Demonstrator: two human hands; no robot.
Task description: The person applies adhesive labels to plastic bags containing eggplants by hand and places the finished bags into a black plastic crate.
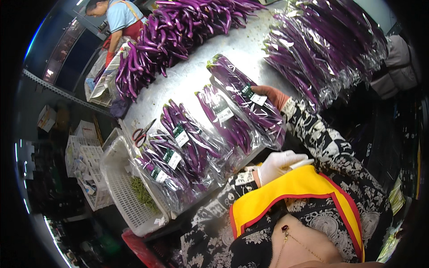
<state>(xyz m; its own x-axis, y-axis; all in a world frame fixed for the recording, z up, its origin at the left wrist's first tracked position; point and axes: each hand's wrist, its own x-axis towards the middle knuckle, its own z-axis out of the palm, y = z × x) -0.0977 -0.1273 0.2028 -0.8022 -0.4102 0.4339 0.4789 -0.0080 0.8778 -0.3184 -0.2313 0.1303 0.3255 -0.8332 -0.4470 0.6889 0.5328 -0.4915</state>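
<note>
My right hand [272, 95], in an orange-red glove, rests on a plastic-wrapped bundle of eggplants [231, 78] near its label; whether it grips the bundle I cannot tell. Close to my yellow apron, my left hand [275, 164] in a white glove is curled, with a white item [301, 163] at its fingers. Left of the right-hand bundle lies another labelled bag of eggplants [214, 110]. Further left, several more labelled bags [191, 140] lie side by side along the metal table's near edge.
Loose eggplants [181, 30] are heaped at the table's back. Stacked bagged eggplants [321, 43] lie at the right. Scissors [140, 136] lie at the left edge, beside a white plastic crate [124, 197] holding green vegetables [144, 194]. A co-worker [122, 20] stands back left, by a basket [100, 90].
</note>
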